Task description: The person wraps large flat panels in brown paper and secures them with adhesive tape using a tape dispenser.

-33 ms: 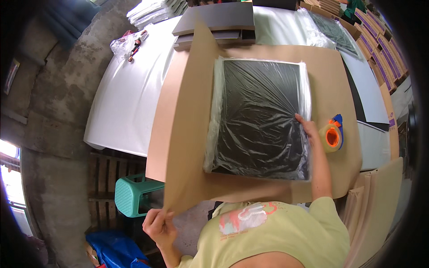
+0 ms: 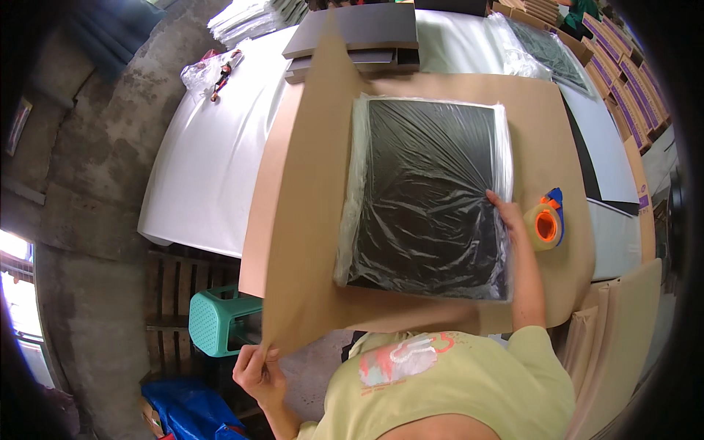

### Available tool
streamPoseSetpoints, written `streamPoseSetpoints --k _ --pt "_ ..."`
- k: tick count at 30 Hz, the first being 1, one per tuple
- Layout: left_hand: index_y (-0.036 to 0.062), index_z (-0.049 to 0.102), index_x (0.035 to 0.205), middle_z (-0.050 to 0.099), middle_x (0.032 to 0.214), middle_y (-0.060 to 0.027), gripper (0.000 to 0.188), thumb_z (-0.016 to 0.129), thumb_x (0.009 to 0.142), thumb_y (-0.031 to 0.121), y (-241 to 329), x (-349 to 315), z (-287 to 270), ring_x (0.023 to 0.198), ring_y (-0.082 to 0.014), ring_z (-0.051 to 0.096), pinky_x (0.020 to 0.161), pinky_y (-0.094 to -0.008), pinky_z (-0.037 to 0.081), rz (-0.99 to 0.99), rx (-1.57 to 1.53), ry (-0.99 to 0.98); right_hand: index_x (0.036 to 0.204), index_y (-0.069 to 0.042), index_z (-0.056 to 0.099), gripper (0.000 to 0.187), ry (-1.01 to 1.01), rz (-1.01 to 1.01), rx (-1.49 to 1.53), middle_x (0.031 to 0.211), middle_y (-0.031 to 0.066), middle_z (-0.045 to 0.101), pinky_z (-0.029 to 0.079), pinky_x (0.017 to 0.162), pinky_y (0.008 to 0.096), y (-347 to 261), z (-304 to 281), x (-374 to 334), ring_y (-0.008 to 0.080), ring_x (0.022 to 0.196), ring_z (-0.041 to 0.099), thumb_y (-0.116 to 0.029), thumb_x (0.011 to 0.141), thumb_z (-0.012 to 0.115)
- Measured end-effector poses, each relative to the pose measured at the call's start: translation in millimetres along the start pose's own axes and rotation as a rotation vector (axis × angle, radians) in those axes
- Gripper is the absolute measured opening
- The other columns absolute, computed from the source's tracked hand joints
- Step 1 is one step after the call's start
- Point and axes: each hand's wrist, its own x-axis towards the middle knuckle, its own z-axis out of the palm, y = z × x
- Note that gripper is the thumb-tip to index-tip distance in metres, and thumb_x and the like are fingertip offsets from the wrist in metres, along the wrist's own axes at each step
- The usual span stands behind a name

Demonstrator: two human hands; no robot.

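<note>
A flat black rectangular panel (image 2: 433,191), wrapped in wrinkled clear plastic film, lies on a large sheet of brown kraft paper (image 2: 543,132). The left part of the sheet stands up as a tall flap beside the panel. At the flap's near lower corner, my left hand (image 2: 260,372) pinches the paper with closed fingers. My right hand (image 2: 506,211) grips the panel's right edge, fingertips on the film; the fingers' undersides are hidden. Right of that hand, a tape dispenser (image 2: 548,220) in blue and orange with a tape roll sits on the paper.
Dark boards (image 2: 352,33) are stacked at the table's far side. White sheeting (image 2: 213,161) covers the left of the table. A green plastic stool (image 2: 213,323) stands below it, near a blue bag (image 2: 194,411). Folded brown cardboard (image 2: 620,337) leans at the right.
The paper flap has swung slightly left with my left hand. The wrapped panel and my right hand have shifted a little to the right.
</note>
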Motion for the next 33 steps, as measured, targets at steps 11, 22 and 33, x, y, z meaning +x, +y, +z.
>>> streamPoseSetpoints --k 11,22,33 --pt "0.0 0.058 0.111 0.05 0.068 -0.0028 0.039 0.062 0.076 0.016 75.5 21.0 143.4 0.057 -0.019 0.049 0.054 -0.0305 0.041 0.899 -0.609 -0.766 0.095 0.01 0.063 0.067 0.108 -0.11 -0.195 0.086 0.0118 0.065 0.047 0.067 0.0302 -25.7 1.8 30.0 0.0164 0.075 0.061 -0.048 0.065 0.077" --pt "0.0029 0.062 0.106 0.048 0.072 -0.0025 0.031 0.061 0.08 0.019 64.2 -92.7 238.8 0.062 -0.0113 0.052 0.054 -0.0268 0.044 1.181 -0.148 -0.541 0.099 0.011 0.061 0.084 0.109 -0.143 -0.28 0.093 0.0157 0.064 0.046 0.075 0.0303 -21.1 2.4 12.1 0.0187 0.086 0.06 -0.061 0.059 0.075" --pt "0.0002 0.061 0.09 0.056 0.097 -0.0091 0.02 0.056 0.079 0.015 75.6 -115.7 296.7 0.075 -0.0193 0.058 0.068 -0.0316 0.047 1.051 -0.471 -0.749 0.099 0.011 0.061 0.084 0.085 -0.117 -0.243 0.096 0.0166 0.064 0.046 0.077 0.0311 -33.9 -0.9 5.3 0.0214 0.087 0.061 -0.061 0.059 0.074"
